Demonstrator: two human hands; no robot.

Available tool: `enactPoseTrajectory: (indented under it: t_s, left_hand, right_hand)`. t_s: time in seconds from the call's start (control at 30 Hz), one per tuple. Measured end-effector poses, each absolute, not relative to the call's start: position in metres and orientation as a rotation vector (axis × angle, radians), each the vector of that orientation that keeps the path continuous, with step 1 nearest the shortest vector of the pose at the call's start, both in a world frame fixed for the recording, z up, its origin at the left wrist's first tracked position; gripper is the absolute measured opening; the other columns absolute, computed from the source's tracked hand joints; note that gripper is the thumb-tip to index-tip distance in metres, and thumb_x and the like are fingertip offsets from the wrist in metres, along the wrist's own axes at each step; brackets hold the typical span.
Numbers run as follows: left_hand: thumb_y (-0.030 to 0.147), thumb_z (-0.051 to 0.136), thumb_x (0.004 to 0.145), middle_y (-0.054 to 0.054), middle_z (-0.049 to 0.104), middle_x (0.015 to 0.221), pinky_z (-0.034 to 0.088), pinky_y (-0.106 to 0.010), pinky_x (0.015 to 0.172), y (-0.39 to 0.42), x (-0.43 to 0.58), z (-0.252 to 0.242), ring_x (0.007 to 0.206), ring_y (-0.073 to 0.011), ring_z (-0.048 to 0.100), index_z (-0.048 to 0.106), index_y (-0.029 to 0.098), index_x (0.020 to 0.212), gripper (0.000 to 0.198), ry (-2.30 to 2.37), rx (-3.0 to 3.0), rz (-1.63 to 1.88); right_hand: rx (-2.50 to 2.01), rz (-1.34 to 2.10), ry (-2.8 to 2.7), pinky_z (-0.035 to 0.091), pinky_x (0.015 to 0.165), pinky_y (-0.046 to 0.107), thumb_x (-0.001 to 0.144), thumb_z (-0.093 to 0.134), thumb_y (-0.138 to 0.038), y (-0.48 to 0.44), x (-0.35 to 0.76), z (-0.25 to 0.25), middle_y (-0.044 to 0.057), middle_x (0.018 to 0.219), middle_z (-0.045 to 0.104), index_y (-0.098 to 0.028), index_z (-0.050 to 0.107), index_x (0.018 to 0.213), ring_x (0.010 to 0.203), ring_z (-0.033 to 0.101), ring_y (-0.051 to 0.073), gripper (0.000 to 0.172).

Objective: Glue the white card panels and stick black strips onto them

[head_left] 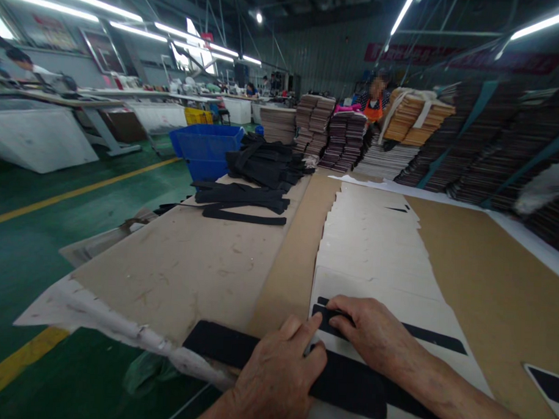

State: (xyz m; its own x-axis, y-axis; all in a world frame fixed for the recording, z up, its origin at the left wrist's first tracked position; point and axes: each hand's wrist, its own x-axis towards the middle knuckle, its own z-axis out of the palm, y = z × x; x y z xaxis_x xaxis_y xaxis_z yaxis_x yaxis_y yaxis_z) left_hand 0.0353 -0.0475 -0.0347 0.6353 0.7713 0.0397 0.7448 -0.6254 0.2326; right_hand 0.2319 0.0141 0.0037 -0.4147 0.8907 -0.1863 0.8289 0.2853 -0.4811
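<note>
A wide, round-cornered black strip (351, 383) is slanted partly over overlapping cream sheets (374, 243). A narrow black strip (435, 338) is laid across them.

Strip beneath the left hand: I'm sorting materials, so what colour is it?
The strip is black, seen in the head view.

One left hand (283, 362), one right hand (371, 329): two hands. At the counter's (167, 267) near edge, one wide black strip (349, 383); toward the right edge, one white-bordered panel (549, 390); by the far left corner, black strips (263, 165) too many to count; beyond the far edge, one aproned person (373, 110).
</note>
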Motion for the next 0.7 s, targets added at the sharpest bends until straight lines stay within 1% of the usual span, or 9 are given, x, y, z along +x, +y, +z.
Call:
enactPoseTrajectory:
  t_s: [0.17,0.3,0.4,0.47,0.5,0.57,0.63,0.67,0.7]
  left_hand:
    - [0.02,0.06,0.079,-0.016,0.036,0.152,0.052,-0.049,0.093,-0.047,0.036,-0.029,0.121,-0.0345,0.045,0.056,0.016,0.122,0.043,1.252,2.602,0.149]
    - [0.018,0.059,0.078,-0.014,0.033,0.154,0.05,-0.051,0.097,-0.045,0.035,-0.026,0.123,-0.0348,0.043,0.056,0.018,0.124,0.046,1.258,2.551,0.107]
    - [0.012,0.055,0.073,-0.013,0.032,0.155,0.048,-0.052,0.099,-0.043,0.033,-0.028,0.124,-0.0344,0.043,0.055,0.019,0.126,0.054,1.245,2.532,0.112]
    - [0.007,0.053,0.066,-0.012,0.032,0.155,0.047,-0.051,0.1,-0.043,0.033,-0.032,0.125,-0.0336,0.043,0.056,0.019,0.126,0.061,1.252,2.535,0.119]
    - [0.005,0.053,0.063,-0.011,0.032,0.155,0.047,-0.051,0.101,-0.043,0.032,-0.035,0.125,-0.033,0.043,0.057,0.02,0.126,0.065,1.27,2.547,0.13]
    - [0.003,0.052,0.057,-0.01,0.035,0.154,0.047,-0.048,0.102,-0.043,0.032,-0.039,0.125,-0.0318,0.043,0.059,0.02,0.124,0.069,1.31,2.597,0.175]
    - [0.003,0.052,0.056,-0.009,0.039,0.152,0.048,-0.045,0.101,-0.042,0.03,-0.043,0.124,-0.0307,0.044,0.061,0.021,0.121,0.069,1.318,2.678,0.253]
    - [0.003,0.053,0.057,-0.009,0.04,0.151,0.049,-0.044,0.1,-0.041,0.028,-0.045,0.124,-0.0303,0.045,0.061,0.022,0.121,0.068,1.29,2.731,0.296]
    - [0.003,0.053,0.058,-0.009,0.042,0.15,0.05,-0.043,0.099,-0.04,0.027,-0.046,0.122,-0.0297,0.046,0.061,0.022,0.121,0.066,1.258,2.781,0.332]
  right_hand:
    - [-1.626,0.776,-2.414,0.045,0.074,0.031,0.088,0.054,-0.021,0.016,0.229,0.007,0.0,0.09,0.073,-0.027,0.071,0.097,0.083,0.065,0.02,0.02]
    - [-1.681,0.931,-2.3,0.043,0.066,0.028,0.083,0.061,-0.026,0.014,0.254,0.017,-0.002,0.084,0.07,-0.03,0.069,0.099,0.075,0.062,0.018,0.018]
    - [-1.785,1.089,-2.191,0.044,0.065,0.028,0.079,0.064,-0.029,0.003,0.301,0.024,-0.003,0.083,0.068,-0.032,0.066,0.108,0.075,0.062,0.018,0.029]
    - [-1.887,1.109,-2.066,0.047,0.067,0.029,0.077,0.065,-0.031,-0.012,0.337,0.027,-0.002,0.085,0.069,-0.032,0.065,0.114,0.076,0.062,0.019,0.037]
    - [-1.924,1.105,-1.985,0.048,0.07,0.03,0.076,0.065,-0.032,-0.021,0.353,0.027,-0.001,0.088,0.069,-0.031,0.065,0.114,0.078,0.063,0.02,0.038]
    - [-1.93,1.142,-1.788,0.049,0.078,0.032,0.078,0.064,-0.035,-0.04,0.377,0.023,0.0,0.094,0.07,-0.029,0.068,0.108,0.086,0.064,0.021,0.031]
    - [-1.89,1.211,-1.558,0.049,0.083,0.033,0.081,0.061,-0.04,-0.058,0.39,0.015,0.001,0.097,0.07,-0.026,0.068,0.102,0.091,0.063,0.022,0.027]
    - [-1.888,1.23,-1.439,0.049,0.08,0.032,0.081,0.061,-0.043,-0.066,0.392,0.008,0.001,0.092,0.069,-0.025,0.067,0.102,0.087,0.062,0.021,0.028]
    - [-1.903,1.234,-1.329,0.048,0.073,0.031,0.081,0.06,-0.046,-0.072,0.393,0.001,0.0,0.086,0.066,-0.024,0.065,0.103,0.08,0.06,0.019,0.032]
